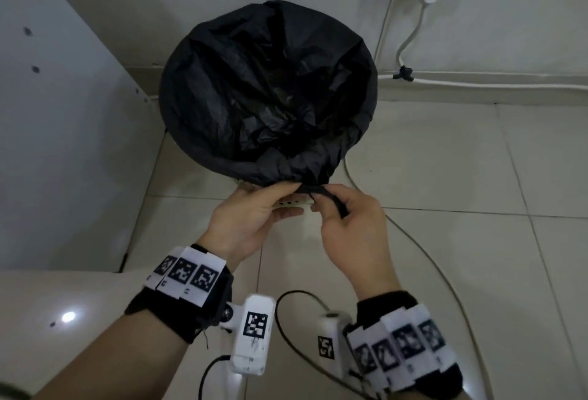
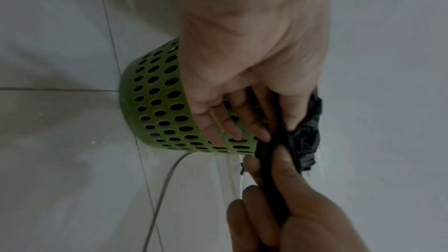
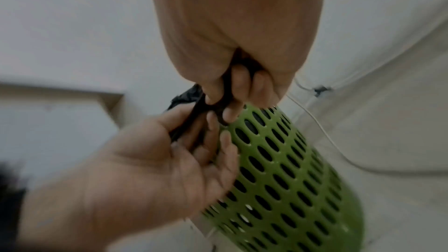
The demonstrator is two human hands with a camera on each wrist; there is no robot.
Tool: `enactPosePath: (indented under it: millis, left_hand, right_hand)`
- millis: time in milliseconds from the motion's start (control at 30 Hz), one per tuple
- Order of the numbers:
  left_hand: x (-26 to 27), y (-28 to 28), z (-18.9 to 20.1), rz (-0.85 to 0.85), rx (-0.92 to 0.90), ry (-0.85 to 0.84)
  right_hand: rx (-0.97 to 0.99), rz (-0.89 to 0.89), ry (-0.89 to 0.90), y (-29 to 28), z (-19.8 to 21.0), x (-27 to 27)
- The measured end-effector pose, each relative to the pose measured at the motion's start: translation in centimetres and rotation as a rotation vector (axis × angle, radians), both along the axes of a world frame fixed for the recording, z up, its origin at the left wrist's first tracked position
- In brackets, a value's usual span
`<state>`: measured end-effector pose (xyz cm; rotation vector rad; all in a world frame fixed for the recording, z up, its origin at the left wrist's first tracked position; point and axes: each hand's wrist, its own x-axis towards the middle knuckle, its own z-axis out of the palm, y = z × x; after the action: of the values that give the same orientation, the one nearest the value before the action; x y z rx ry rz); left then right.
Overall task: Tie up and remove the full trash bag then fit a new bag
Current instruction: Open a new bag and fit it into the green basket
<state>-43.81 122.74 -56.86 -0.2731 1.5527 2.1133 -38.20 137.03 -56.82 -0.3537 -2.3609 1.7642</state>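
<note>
Head view: black bag (image 1: 267,87) lines the bin, mouth open, rim folded over the edge, just beyond both hands. Left hand (image 1: 245,221) pinches the gathered bag edge at the near rim. Right hand (image 1: 350,224) grips a twisted black strip (image 1: 331,197) of the bag, pulled from the same spot; fingertips of both hands nearly touch.

Left wrist view: left hand (image 2: 252,64) has fingers (image 2: 218,122) laid against the green perforated bin (image 2: 155,102), thumb clamping the strip (image 2: 278,141). Right hand (image 2: 290,217) is curled round the strip.

Right wrist view: right hand (image 3: 232,45) clenches the strip (image 3: 191,122) above the bin (image 3: 290,170); left hand (image 3: 157,170) pinches it below. Blurred.

Grey cable (image 1: 445,272) lies on the floor tiles, right of the right hand.
</note>
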Motion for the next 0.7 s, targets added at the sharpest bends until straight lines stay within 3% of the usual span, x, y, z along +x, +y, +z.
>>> enactPosePath:
  millis: [133, 200, 267, 333, 400, 467, 567, 700]
  left_hand:
    - [0.7, -0.5, -0.2, -0.141, 0.084, -0.042]
    - [0.9, -0.4, -0.2, -0.196, 0.085, -0.091]
    - [1.1, 0.0, 0.1, -0.223, 0.082, -0.093]
    - [1.1, 0.5, 0.3, -0.168, 0.058, -0.078]
    - [0.8, 0.9, 0.3, -0.075, 0.042, -0.084]
    - [0.5, 1.1, 0.3, 0.014, -0.012, -0.073]
    - [0.3, 1.2, 0.6, 0.102, -0.051, -0.041]
    - [0.2, 1.2, 0.5, 0.113, -0.064, -0.059]
  right_hand:
    - [-0.999, 0.173, -0.439, 0.8, 0.5, -1.1]
    - [-1.225, 0.221, -0.505, 1.3, 0.3, -1.4]
    - [-1.281, 0.220, -0.577, 1.5, 0.2, -1.6]
    - [-1.177, 0.168, -0.641, 1.2, 0.5, -1.8]
    - [-0.927, 0.012, -0.589, 0.8, 0.7, -1.7]
    - [-0.559, -0.099, -0.356, 0.4, 1.0, -1.0]
    - [0.075, 0.068, 0.026, -0.3, 1.1, 0.2]
    - [0.328, 0.029, 0.325, 0.2, -0.6, -0.4]
